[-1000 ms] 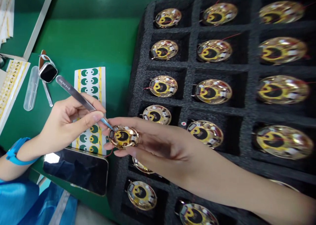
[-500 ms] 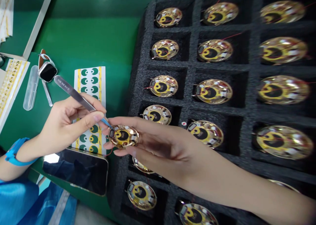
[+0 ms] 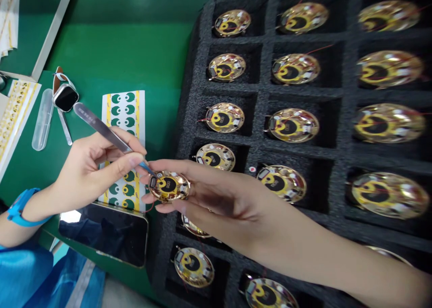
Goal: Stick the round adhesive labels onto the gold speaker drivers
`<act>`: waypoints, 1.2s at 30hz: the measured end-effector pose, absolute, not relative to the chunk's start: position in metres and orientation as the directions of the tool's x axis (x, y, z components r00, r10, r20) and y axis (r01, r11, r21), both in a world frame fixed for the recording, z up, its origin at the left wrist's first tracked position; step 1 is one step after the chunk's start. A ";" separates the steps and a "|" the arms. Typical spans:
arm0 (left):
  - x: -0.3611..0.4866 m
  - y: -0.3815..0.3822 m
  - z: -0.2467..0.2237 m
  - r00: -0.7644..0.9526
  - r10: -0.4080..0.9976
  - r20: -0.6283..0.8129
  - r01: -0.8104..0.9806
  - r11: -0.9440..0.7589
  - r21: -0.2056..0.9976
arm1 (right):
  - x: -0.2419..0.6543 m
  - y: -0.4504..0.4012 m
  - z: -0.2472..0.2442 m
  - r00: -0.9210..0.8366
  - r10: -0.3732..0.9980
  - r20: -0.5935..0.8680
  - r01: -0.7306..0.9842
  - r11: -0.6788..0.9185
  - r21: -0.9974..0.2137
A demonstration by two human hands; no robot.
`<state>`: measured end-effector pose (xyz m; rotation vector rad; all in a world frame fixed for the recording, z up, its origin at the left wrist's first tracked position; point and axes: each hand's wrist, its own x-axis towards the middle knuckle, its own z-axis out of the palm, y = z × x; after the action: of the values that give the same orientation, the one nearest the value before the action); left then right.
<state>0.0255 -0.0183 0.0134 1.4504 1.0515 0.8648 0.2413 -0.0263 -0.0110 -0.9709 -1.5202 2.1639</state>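
My left hand (image 3: 97, 168) is closed around metal tweezers (image 3: 104, 130) with blue tips. The tips point down at the left edge of a round gold-rimmed electronic part (image 3: 169, 186) and appear to touch it. This part carries a yellow and black sticker, small components and a thin red wire. My right hand (image 3: 216, 191) pinches it between thumb and fingers, above the corner of a black foam tray (image 3: 189, 96). Behind my left hand lies a white sheet of yellow and green stickers (image 3: 123, 114), partly covered by the fingers.
Several similar gold-rimmed parts (image 3: 225, 117) sit in the tray's compartments, some with red wires sticking out. A phone (image 3: 104, 233) lies below my left hand. At the left are a smartwatch (image 3: 65, 97), a clear plastic case (image 3: 42, 121) and another sticker sheet (image 3: 15, 123).
Hardly anything differs. Both hands, the tweezers and the held part keep nearly the same place; the view has shifted very slightly.
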 end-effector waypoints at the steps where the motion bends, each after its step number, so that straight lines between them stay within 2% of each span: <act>1: 0.025 -0.018 0.014 0.339 0.940 -0.038 0.147 -0.013 0.989 | 0.242 -0.027 -0.011 -0.718 0.606 -0.344 0.114 -0.385 -0.916; 15: 0.026 -0.021 0.015 0.333 0.942 -0.033 0.166 -0.025 0.986 | 0.239 -0.026 -0.012 -0.689 0.670 -0.276 0.022 -0.362 -0.932; 20: 0.026 -0.021 0.014 0.331 0.943 -0.015 0.166 -0.042 0.985 | 0.242 -0.026 -0.012 -0.668 0.673 -0.316 0.061 -0.374 -0.925; 28: 0.028 -0.023 0.016 0.325 0.945 0.013 0.184 -0.076 0.980 | 0.235 -0.026 -0.007 -0.618 0.734 -0.280 0.024 -0.338 -0.941; 32: 0.027 -0.024 0.016 0.346 0.936 0.067 0.222 -0.151 0.963 | 0.235 -0.027 -0.007 -0.594 0.758 -0.270 0.018 -0.323 -0.946; 36: 0.026 -0.021 0.011 0.397 0.895 0.204 0.242 -0.316 0.918 | 0.232 -0.027 -0.008 -0.568 0.770 -0.292 -0.017 -0.365 -0.931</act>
<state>0.0257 -0.0210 0.0113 1.7880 0.9895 0.9481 0.2323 -0.0270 -0.0076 -1.0246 -1.3373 1.9792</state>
